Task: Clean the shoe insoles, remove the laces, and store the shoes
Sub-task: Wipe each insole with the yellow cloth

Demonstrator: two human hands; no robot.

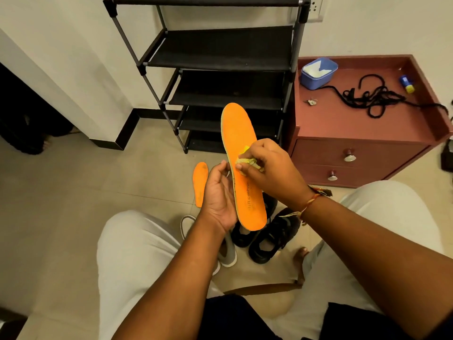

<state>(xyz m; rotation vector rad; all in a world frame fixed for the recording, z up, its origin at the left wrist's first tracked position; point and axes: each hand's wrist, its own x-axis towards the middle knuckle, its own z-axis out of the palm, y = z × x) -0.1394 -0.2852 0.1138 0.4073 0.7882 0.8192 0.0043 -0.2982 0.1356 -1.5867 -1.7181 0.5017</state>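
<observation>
orange insoles: two, the centre insole [241, 153] at mid-frame and the floor insole [200, 182] just left of it. black shoes: two, shoe a [239, 238] and shoe b [272, 239], lower centre. grey shoe [226, 251]: one plainly visible, left of the black pair. yellow cloth [247, 161]: one. hands: two, left hand [219, 195] and right hand [269, 168]. shoe rack [220, 49]: one, upper centre, five fabric tiers in view. desk [355, 119]: one, right of frame, with two drawers [318, 152] and two knobs [349, 155]. on the desk: one blue tub [318, 73], one small bunch of keys [310, 102], one blue-and-yellow tube [407, 84]. black laces [375, 99]: one tangle; number of strands cannot be told. wall socket [315, 6]: one, upper right.
</observation>
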